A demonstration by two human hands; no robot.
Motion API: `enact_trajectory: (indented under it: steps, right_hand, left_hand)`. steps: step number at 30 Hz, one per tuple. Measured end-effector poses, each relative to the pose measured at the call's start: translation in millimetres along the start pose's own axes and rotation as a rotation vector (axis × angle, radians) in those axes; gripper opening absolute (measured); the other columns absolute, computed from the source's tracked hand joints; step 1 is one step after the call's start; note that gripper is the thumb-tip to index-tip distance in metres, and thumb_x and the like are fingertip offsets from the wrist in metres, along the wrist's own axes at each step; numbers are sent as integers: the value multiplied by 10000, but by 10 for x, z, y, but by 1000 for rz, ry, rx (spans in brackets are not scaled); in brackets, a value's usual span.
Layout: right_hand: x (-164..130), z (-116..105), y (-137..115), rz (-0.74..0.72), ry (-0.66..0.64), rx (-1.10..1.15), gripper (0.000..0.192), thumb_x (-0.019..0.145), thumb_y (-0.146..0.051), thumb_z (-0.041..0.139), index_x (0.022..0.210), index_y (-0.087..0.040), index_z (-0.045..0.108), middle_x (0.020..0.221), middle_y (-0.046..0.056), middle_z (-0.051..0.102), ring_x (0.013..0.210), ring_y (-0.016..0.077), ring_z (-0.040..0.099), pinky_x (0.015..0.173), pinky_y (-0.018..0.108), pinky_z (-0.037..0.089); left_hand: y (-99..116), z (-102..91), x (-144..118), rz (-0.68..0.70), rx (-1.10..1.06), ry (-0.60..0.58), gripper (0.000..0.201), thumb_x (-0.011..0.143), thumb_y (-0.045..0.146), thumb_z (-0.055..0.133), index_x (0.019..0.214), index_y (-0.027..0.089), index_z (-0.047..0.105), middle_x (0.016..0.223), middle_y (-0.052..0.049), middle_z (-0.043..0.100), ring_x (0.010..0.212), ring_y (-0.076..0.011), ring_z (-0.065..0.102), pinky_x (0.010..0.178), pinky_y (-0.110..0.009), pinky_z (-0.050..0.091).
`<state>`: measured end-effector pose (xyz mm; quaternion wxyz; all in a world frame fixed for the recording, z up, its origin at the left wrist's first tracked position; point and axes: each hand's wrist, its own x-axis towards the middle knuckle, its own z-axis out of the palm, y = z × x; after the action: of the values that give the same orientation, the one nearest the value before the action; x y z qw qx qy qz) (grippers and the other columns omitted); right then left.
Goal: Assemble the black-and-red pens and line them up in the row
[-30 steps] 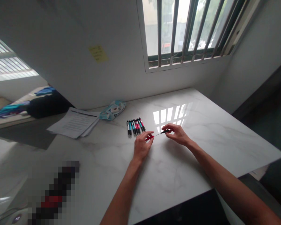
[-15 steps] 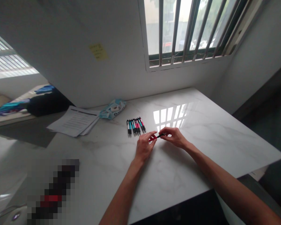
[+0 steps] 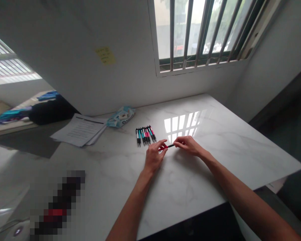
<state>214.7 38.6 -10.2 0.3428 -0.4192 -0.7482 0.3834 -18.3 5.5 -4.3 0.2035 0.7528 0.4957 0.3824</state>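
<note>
A red and black pen [image 3: 170, 146] is held level between my two hands, just above the white marbled table. My left hand [image 3: 154, 156] pinches its red part between thumb and fingers, which hide some of the barrel. At the black end, the fingers of my right hand [image 3: 187, 145] are closed on the pen and cover its tip. Beyond my left hand, several pens [image 3: 141, 136] in white, teal and red with black grips lie side by side in a row.
Printed sheets [image 3: 77, 130] and a blue and white soft packet [image 3: 121, 117] lie at the back left against the wall. A dark flat object [image 3: 198, 224] is at the table's [image 3: 185, 187] near edge. A blurred-out dark shape [image 3: 57, 204] is at the lower left.
My right hand has shifted slightly right along the pen, so more of its black part shows between the hands. My left hand has barely moved. The row of pens is unchanged.
</note>
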Motion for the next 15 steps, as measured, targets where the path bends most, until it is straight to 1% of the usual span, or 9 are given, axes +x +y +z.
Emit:
enact_trajectory:
  steps: [2, 3, 6, 11, 15]
  right_hand:
    - [-3, 4, -2, 8, -5, 6, 247, 922, -442, 701, 1004, -215, 757, 858, 30, 760, 681, 157, 665, 642, 277, 535]
    - [-4, 5, -5, 11, -9, 5, 251, 916, -444, 709, 1002, -213, 757, 843, 27, 755, 671, 156, 658, 632, 274, 527]
    - [-7, 7, -17, 24, -22, -22, 257, 925, -452, 698, 926, -203, 764, 786, 22, 738, 655, 153, 643, 618, 268, 502]
    - [-3, 11, -5, 27, -26, -38, 270, 925, -467, 699, 911, -204, 758, 781, 22, 735, 665, 156, 650, 617, 264, 496]
    - [-5, 6, 18, 23, -59, -12, 274, 917, -472, 708, 962, -204, 750, 763, 18, 720, 651, 156, 640, 592, 257, 486]
  left_hand:
    - [-1, 1, -1, 1, -9, -1, 415, 875, 145, 744, 1260, 291, 693, 980, 5, 789, 865, -173, 734, 915, -373, 621]
    - [-2, 3, -1, 2, -14, -3, 414, 876, 146, 743, 1261, 291, 693, 979, 5, 788, 865, -171, 734, 906, -366, 624]
    - [-4, 6, -3, -1, -33, -5, 406, 880, 153, 739, 1258, 294, 696, 980, 4, 785, 861, -167, 735, 890, -355, 632]
    - [1, 7, -2, 2, -23, -13, 401, 884, 166, 739, 1261, 294, 696, 984, 1, 790, 865, -172, 742, 946, -390, 621]
    - [0, 10, -3, 9, -20, -11, 403, 885, 162, 742, 1263, 291, 694, 976, 4, 792, 857, -169, 742, 957, -396, 615]
